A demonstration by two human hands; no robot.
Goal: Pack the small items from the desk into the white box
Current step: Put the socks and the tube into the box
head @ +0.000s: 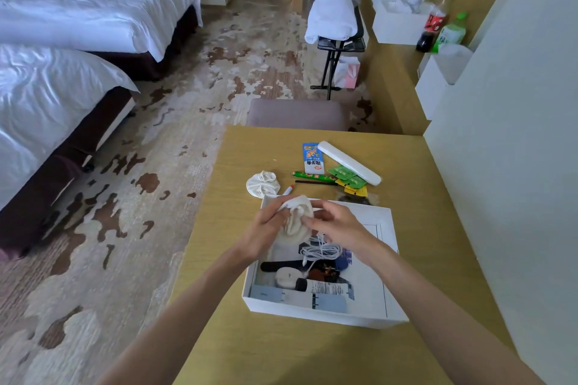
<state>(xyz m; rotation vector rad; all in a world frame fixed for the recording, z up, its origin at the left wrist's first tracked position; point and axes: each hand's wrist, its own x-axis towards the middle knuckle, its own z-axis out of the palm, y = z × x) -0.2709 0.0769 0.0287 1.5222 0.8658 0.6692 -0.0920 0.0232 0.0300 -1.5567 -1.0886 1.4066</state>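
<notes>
Both hands, left [266,230] and right [336,223], grip a cream rolled sock [297,216] above the open white cardboard box [325,316] on the yellow wooden counter [250,350]. Patterned beige-brown carpet [131,228] and white-sheeted beds [62,78] lie left.

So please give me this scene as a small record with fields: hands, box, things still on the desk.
left hand: holds cream sock over the box
right hand: pinches the same sock
white box: open, on desk
in box: white cable, tube, dark items
still on desk: rolled sock, white case, snack packet, green sachets
</notes>
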